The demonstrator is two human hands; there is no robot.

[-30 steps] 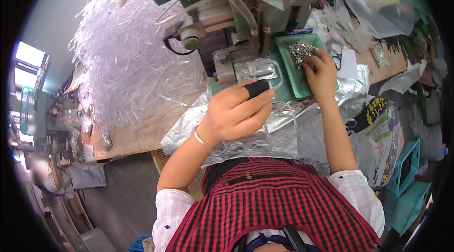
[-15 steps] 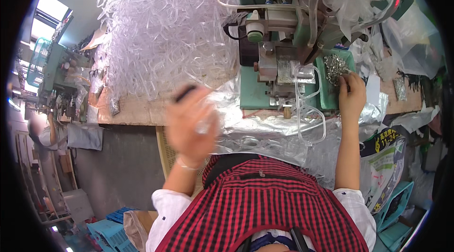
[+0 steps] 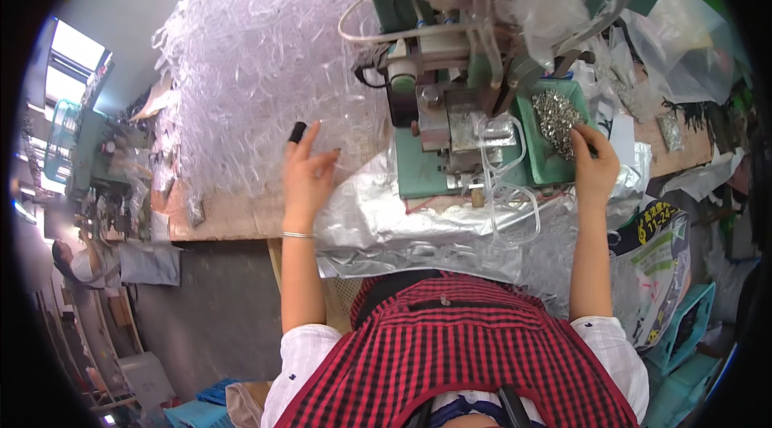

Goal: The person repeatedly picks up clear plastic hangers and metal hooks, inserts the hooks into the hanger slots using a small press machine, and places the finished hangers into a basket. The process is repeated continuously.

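Observation:
My left hand [image 3: 307, 175] is stretched out with fingers spread, a black cot on one fingertip, at the edge of a big heap of clear plastic pieces [image 3: 257, 74]. It holds nothing that I can see. My right hand [image 3: 593, 163] rests at the near edge of a green tray [image 3: 535, 167], fingers pinched in a pile of small silver metal parts [image 3: 556, 116]. Between the hands stands a green bench press machine [image 3: 438, 118]. A clear plastic loop [image 3: 507, 187] hangs at its front.
Crinkled silver foil sheet [image 3: 386, 219] covers the wooden bench [image 3: 225, 219] edge before me. Plastic bags [image 3: 667, 50] and clutter lie at the right, a printed bag [image 3: 659, 243] and teal crates [image 3: 683, 323] below. Another person [image 3: 76, 263] stands far left.
My left hand has swung from the machine's front leftward to the heap of clear plastic pieces. My right hand has stayed at the tray of metal parts. My head has turned left.

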